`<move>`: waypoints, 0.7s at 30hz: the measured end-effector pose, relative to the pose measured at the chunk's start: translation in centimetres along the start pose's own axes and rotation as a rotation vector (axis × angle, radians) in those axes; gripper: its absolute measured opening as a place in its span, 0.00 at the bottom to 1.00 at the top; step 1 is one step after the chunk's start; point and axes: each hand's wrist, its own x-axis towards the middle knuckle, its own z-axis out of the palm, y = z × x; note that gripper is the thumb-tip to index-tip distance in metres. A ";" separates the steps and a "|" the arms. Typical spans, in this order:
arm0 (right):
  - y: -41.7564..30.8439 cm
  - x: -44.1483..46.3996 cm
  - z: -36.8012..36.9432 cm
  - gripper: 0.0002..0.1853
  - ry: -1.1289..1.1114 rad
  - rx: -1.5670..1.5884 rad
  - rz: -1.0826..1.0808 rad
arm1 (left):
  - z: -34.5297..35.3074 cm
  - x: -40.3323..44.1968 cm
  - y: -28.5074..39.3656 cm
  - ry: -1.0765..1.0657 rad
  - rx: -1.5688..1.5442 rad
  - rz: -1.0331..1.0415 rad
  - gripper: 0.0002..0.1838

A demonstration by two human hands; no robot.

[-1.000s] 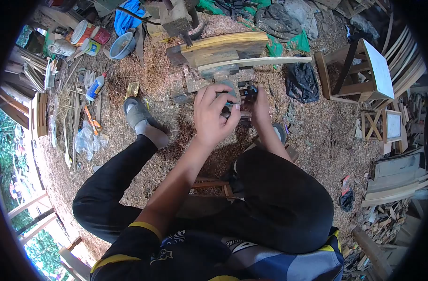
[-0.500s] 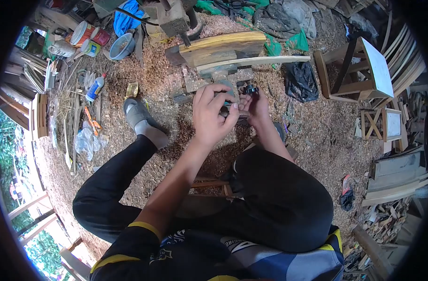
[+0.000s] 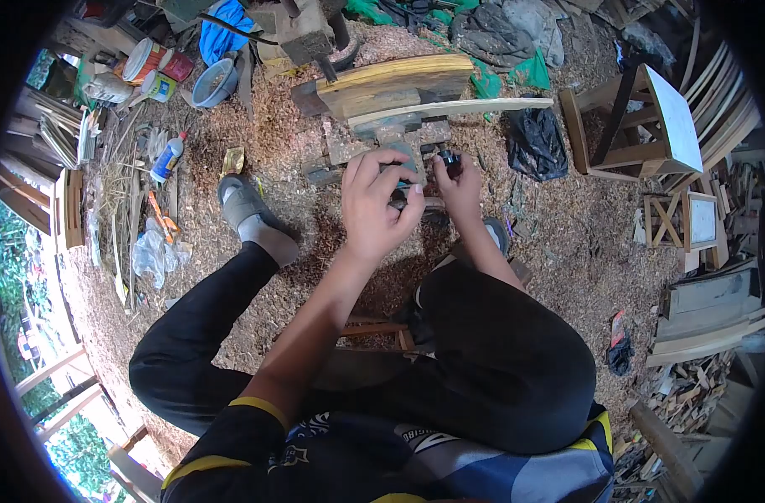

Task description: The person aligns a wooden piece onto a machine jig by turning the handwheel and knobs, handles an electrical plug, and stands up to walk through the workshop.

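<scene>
My left hand [image 3: 372,208] is curled, its thumb and fingers around a dark object [image 3: 398,198] that they mostly cover, so its kind is unclear. Beside it on the right, my right hand [image 3: 464,194] is closed on a small black round piece with a shiny face [image 3: 449,158]. Just beyond both hands, a pale, slightly curved wooden board [image 3: 466,107] rests against a thick wooden block with a yellowish top edge [image 3: 399,77]. Short wood pieces [image 3: 346,146] lie below the board.
Wood shavings [image 3: 567,251] cover the floor around my feet. A glue bottle [image 3: 169,159] and a grey-blue bowl [image 3: 215,82] stand left. On the right are a black plastic bag [image 3: 536,147], a wooden stool frame [image 3: 609,163] and stacked boards [image 3: 709,310]. A machine part [image 3: 305,35] stands ahead.
My right hand has turned over from palm up to back up, its fingers now closed round the small black piece. My left hand stays almost in place.
</scene>
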 end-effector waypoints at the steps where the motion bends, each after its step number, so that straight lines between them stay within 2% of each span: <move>1: 0.2 0.1 0.0 0.21 0.001 0.000 0.001 | 0.1 0.0 0.0 0.002 -0.006 0.001 0.08; 3: -0.2 0.3 0.1 0.25 0.051 -0.433 -0.174 | 0.0 -0.1 0.0 0.004 -0.010 0.004 0.08; 7: -1.7 -0.8 -0.2 0.30 0.073 -0.350 -0.165 | -0.2 0.0 0.2 -0.021 -0.014 -0.019 0.07; 9: -0.9 -1.1 -0.5 0.34 0.194 -0.417 -0.568 | -0.1 0.0 0.3 -0.025 -0.006 -0.018 0.07; 10: -0.4 -1.0 -0.6 0.34 0.193 -0.419 -0.562 | 0.0 0.0 0.3 -0.019 -0.010 -0.024 0.07; 12: -0.1 -0.6 -0.8 0.37 0.101 -0.486 -0.400 | 0.0 -0.2 0.4 -0.015 -0.016 -0.032 0.07; 16: -0.7 0.0 -1.3 0.35 0.000 -0.525 -0.315 | 0.1 -0.2 0.2 -0.010 -0.018 -0.026 0.07; 18: -0.5 -0.1 -1.0 0.26 0.034 -0.515 -0.289 | 0.1 -0.2 0.2 -0.010 -0.019 -0.019 0.07; 19: -0.1 -0.2 -0.5 0.26 0.034 -0.516 -0.288 | 0.1 -0.2 0.3 -0.007 -0.019 -0.021 0.07; 21: 0.5 -0.4 1.0 0.22 -0.062 0.554 0.220 | 0.1 -0.2 0.3 -0.002 -0.016 -0.021 0.07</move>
